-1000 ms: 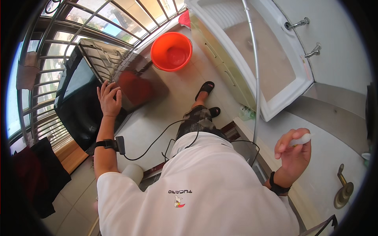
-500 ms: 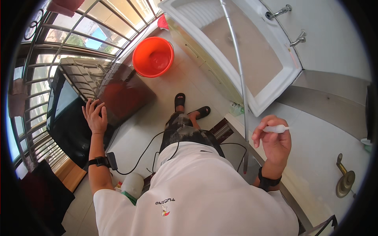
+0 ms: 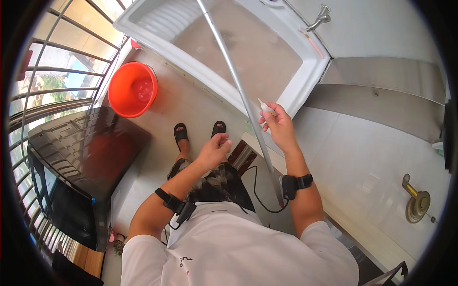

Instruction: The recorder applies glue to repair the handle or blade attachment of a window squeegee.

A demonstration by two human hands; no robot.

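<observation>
In the head view, the right hand (image 3: pixel 278 123) is out on the right, before the near corner of the basin (image 3: pixel 305 78). Its thumb and fingers are pinched around a small white bottle (image 3: pixel 268 113) with a pointed nozzle. The grip sits on the body, probably because that leaves the narrow tip free; the tip points to the far left. The bottle seems light enough for a fingertip hold.

The left hand (image 3: pixel 214 151) hangs farther left and nearer, in front of the legs. Its fingers are half curled and apart from anything, with nothing visible in them. The 2 hands are well apart, and the left bears no share of the bottle.

A metal pole (image 3: pixel 227 62) slants across the basin and passes just to the left of the right hand; whether they touch, I cannot tell, nor what props the pole up. Murky water (image 3: pixel 253 57) covers the basin's floor. A tap (image 3: pixel 318 19) stands at the far right side, likely set there to pour inside the rim.

On the left, an orange-red bucket (image 3: pixel 131 90) stands upright on the floor beside the basin's cabinet, its mouth up, perhaps for easy reach. A dark washing machine (image 3: pixel 90 138) stands nearer, beside the window bars (image 3: pixel 62 70).
</observation>
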